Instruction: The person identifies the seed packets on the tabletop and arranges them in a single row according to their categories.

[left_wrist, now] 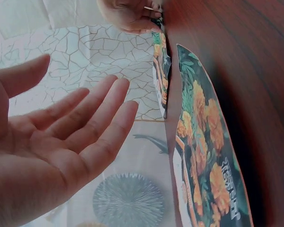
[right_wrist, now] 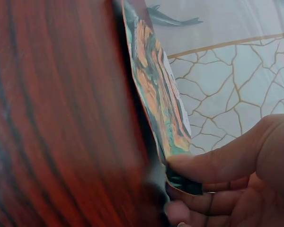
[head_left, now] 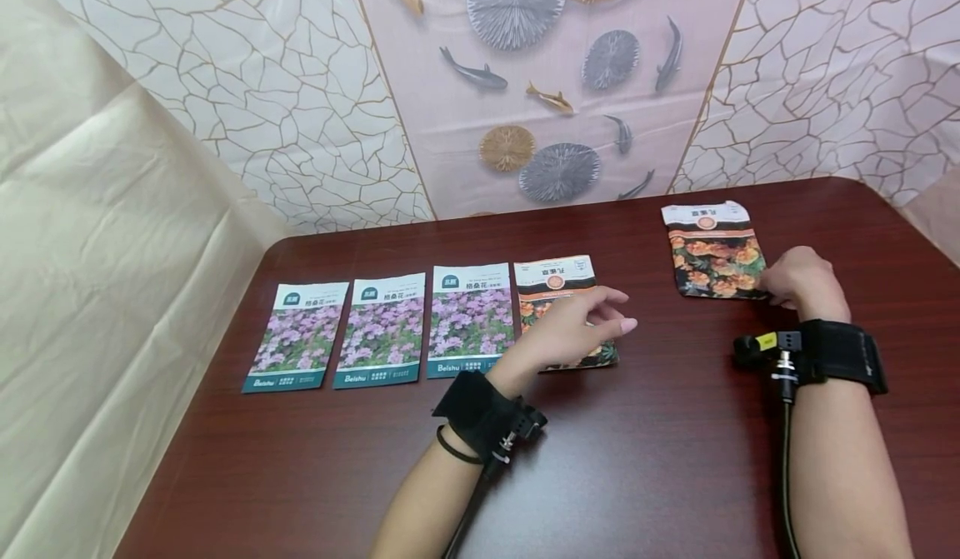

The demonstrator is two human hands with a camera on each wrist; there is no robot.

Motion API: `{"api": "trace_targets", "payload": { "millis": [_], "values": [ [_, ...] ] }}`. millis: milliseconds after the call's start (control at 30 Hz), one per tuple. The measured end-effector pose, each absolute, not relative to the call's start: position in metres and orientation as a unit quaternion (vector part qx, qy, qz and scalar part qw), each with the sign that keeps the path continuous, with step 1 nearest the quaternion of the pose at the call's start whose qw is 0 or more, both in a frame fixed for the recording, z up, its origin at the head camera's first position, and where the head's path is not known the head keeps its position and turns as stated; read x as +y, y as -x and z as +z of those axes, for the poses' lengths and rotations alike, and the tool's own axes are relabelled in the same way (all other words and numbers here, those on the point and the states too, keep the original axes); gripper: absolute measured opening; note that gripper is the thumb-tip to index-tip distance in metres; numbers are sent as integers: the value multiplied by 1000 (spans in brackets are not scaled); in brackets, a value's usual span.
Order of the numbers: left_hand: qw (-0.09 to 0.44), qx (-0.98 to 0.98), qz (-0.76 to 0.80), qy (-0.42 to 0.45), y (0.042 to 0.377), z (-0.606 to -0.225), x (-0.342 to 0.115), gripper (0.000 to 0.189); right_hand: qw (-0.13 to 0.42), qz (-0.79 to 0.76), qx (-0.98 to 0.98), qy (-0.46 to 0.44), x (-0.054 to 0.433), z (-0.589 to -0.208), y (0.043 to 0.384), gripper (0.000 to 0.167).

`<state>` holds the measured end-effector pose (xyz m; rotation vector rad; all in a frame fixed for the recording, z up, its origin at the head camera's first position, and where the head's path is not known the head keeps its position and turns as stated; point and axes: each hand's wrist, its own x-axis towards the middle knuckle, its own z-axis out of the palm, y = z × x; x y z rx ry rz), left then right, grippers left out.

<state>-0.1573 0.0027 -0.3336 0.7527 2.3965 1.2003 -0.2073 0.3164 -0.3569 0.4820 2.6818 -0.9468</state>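
My right hand [head_left: 806, 284] pinches the lower right corner of an orange-flowered seed packet [head_left: 715, 255] at the back right of the table. In the right wrist view, the thumb [right_wrist: 203, 163] lies on the face of that packet [right_wrist: 156, 90], with fingers behind its corner. My left hand [head_left: 573, 326] hovers over a second orange-flowered seed packet [head_left: 555, 274] and partly covers it in the head view. Its fingers [left_wrist: 99, 127] are spread and relaxed with nothing in them, apart from the packet [left_wrist: 203, 137] below.
Left of the second packet, three purple-flowered seed packets [head_left: 471, 313] [head_left: 381, 326] [head_left: 297, 334] lie side by side in a row. All are on a dark red-brown wooden table [head_left: 637, 459]. A patterned cloth [head_left: 300, 109] hangs behind its back edge, and a cream cloth [head_left: 97, 251] hangs at the left.
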Motion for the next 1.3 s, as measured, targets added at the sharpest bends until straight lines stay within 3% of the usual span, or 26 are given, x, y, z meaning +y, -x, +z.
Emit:
{"api": "trace_targets", "payload": {
  "millis": [333,767,1300],
  "values": [
    [218,808,514,-186,162,-334,-3,40,102,-478,867,-100,313,-341,200,12],
    [275,732,611,-121,167,-340,-3,50,98,-488,867,-1,294,-308,195,10],
    [228,619,751,-34,178,-347,-10,54,166,-540,820,93,257,-303,196,6]
  ]
}}
